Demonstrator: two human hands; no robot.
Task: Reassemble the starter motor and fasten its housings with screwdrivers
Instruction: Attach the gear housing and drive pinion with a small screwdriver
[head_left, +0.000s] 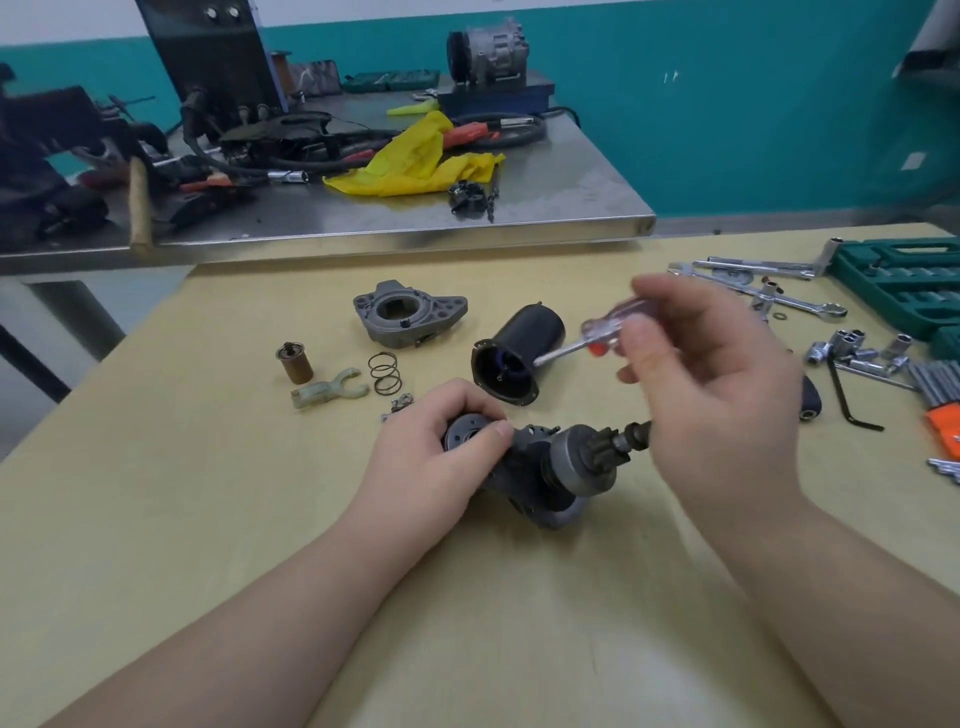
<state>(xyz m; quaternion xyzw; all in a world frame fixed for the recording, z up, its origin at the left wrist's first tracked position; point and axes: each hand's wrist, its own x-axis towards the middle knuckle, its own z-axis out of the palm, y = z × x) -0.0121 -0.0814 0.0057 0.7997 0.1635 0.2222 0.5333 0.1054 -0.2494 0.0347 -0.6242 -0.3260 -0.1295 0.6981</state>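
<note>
Wooden table (208, 519) is carrying everything, a steel bench (519, 208) is sitting behind it with a yellow cloth (415, 161) and cluttered tools. Green socket case (904, 280) is lying at the table's far right, wrenches (769, 291) and loose sockets (852, 348) are lying just beside it. Right hand (711, 395) is hovering above the table, fingers curled round a screwdriver (597, 338) with a clear handle, blurred; the shaft is pointing left toward the open mouth of the black motor casing (519, 348), tip near the rim, contact cannot tell. Left hand (441, 457) is gripping the starter motor assembly (545, 467) at its left end, fingers wrapped over the black end disc, thumb on top; the assembly is lying on its side at table centre, pinion gear pointing right, toward the right hand. Grey nose housing (410, 317) is resting well behind, apart from the rest. Plunger (295, 361), plastic fork lever (330, 389) and spring (385, 373) are lying together left of the casing, near each other.
</note>
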